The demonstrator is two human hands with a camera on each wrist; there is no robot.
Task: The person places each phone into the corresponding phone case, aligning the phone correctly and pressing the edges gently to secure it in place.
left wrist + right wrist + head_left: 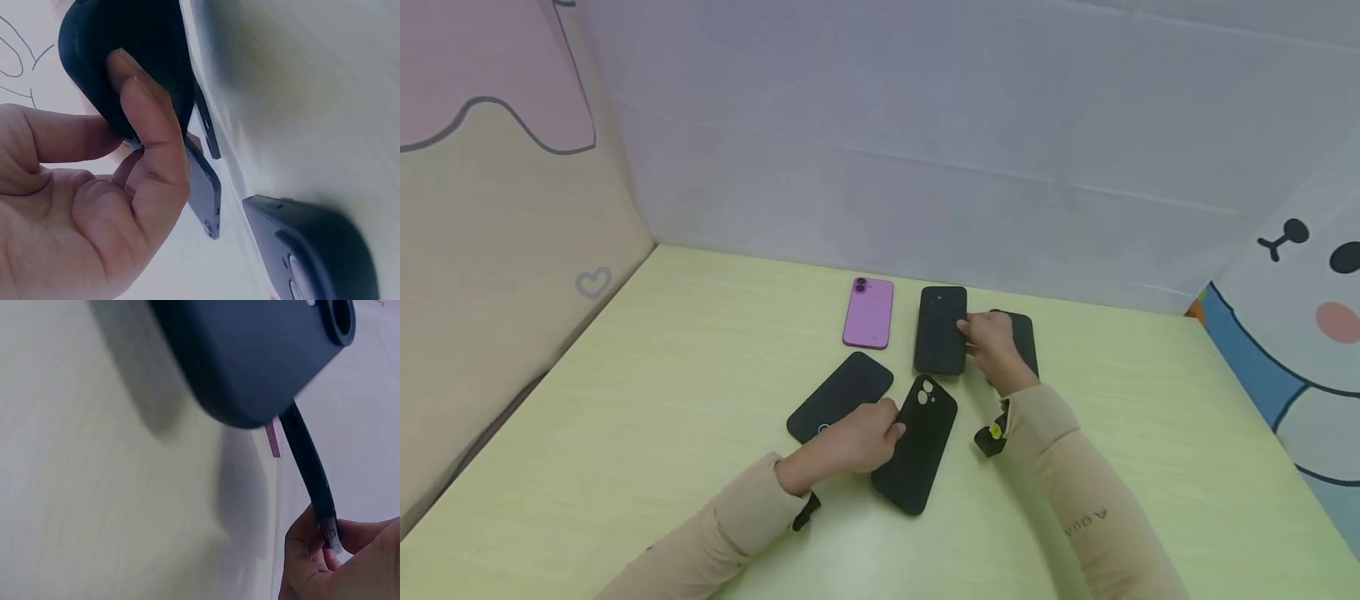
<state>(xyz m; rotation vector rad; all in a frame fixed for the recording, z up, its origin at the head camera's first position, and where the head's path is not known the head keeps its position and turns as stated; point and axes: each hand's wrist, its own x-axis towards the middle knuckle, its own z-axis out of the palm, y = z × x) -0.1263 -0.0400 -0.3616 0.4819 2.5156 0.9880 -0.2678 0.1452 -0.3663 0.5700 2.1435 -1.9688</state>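
My left hand [859, 437] grips a black phone case [925, 446] by its long left edge. The case is tilted, and two round camera holes show at its top. In the left wrist view, fingertips press inside the case [153, 44]. My right hand [996, 343] pinches the right edge of a dark phone-shaped slab [940, 333] with faint circles near its top; I cannot tell whether it is a phone or a case. A small white label [333, 536] shows by the right fingertips. Partly hidden behind that hand is another dark slab [1024, 337].
A purple phone [868, 313] lies back up at the rear of the pale yellow table [700, 375]. Beside my left hand is a dark phone-shaped piece [842, 396] with a light ring on it. A pale wall [925, 167] rises along the table's far edge.
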